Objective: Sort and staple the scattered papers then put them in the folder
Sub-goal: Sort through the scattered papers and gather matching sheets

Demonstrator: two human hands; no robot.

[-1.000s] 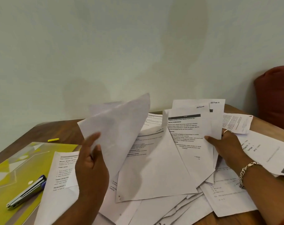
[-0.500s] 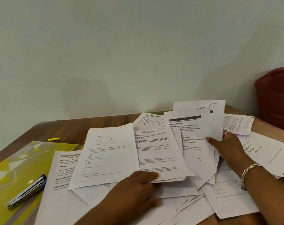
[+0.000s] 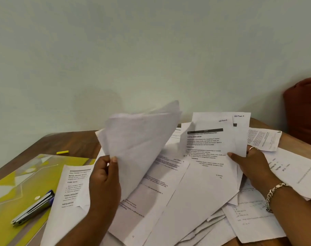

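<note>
Across the wooden tabletop (image 3: pixel 76 144) the scattered papers (image 3: pixel 177 201) are lying in a loose overlapping heap, nothing stapled yet. The left hand (image 3: pixel 104 180) is pinching the edge of a lifted sheet (image 3: pixel 138 139), maybe two sheets, w/ thumb and fingers curled round it, and that paper is curling over in mid-air. The right hand (image 3: pixel 249 166) is gripping a fanned sorted bundle (image 3: pixel 209 148) by its right edge, thumb on top.

Risks, as I'm judging them: the bundle is being held at one side only, so pages are likely sliding out of order or slipping back into the heap (they're already fanning). The lifted sheet is bending hard, could crease or drag its neighbours along. Also the heap is creeping over the yellow folder (image 3: pixel 26 183) at left, w/ the stapler (image 3: pixel 33 209) lying on it, so both may be getting buried or knocked. A small yellow object (image 3: pixel 62 152) is sitting beyond, apart from everything.
</note>
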